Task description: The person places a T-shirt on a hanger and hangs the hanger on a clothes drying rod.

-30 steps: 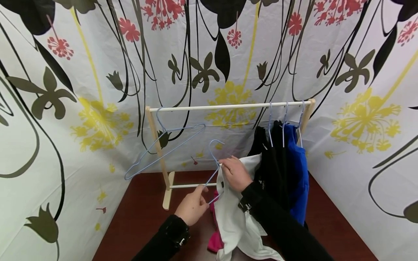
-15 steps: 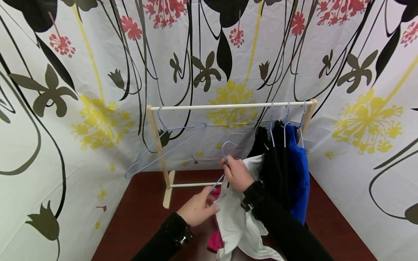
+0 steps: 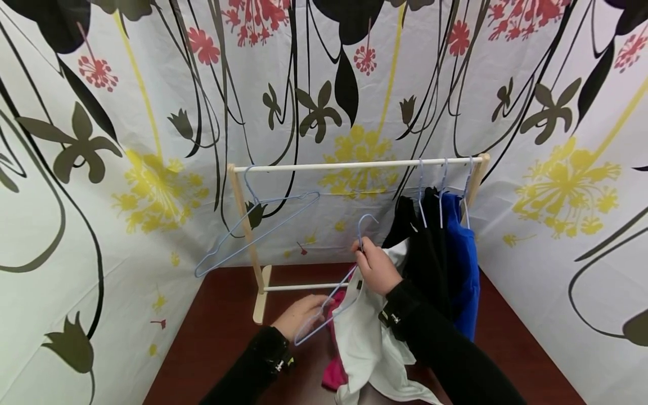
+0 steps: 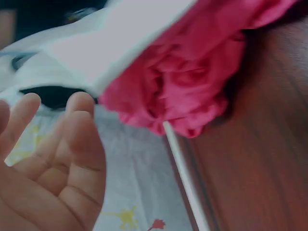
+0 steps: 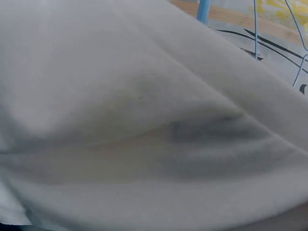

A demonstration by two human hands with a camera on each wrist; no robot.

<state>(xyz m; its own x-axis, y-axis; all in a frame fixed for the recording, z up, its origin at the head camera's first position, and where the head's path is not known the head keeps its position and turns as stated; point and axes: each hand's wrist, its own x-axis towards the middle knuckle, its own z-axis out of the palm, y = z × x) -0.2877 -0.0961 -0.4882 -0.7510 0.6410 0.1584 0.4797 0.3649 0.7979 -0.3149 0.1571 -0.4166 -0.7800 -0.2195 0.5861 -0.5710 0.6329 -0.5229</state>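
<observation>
1. The right hand [image 3: 377, 269] grips the neck of a light blue wire hanger [image 3: 338, 292], just under its hook, with the fingers curled around the wire. The hanger is tilted, and its lower corner points down to the left.
2. The left hand [image 3: 302, 318] is released and holds nothing. In the left wrist view its fingers [image 4: 82, 144] are relaxed and spread. It is just beside the lower corner of the hanger; I cannot tell if it touches the wire.
3. A white garment [image 3: 364, 343] hangs down from under the right hand, over the hanger. It fills the right wrist view [image 5: 144, 120].
4. A pink garment [image 3: 335, 371] lies on the dark red table [image 3: 212, 337], partly under the white garment.
5. Behind the hands stands a wooden rack [image 3: 354, 165]. An empty blue hanger [image 3: 258, 225] hangs at its left end. At its right end hang black clothes [image 3: 425, 247] and a blue garment [image 3: 463, 264].
6. A flowered curtain [image 3: 126, 140] is around the table.
</observation>
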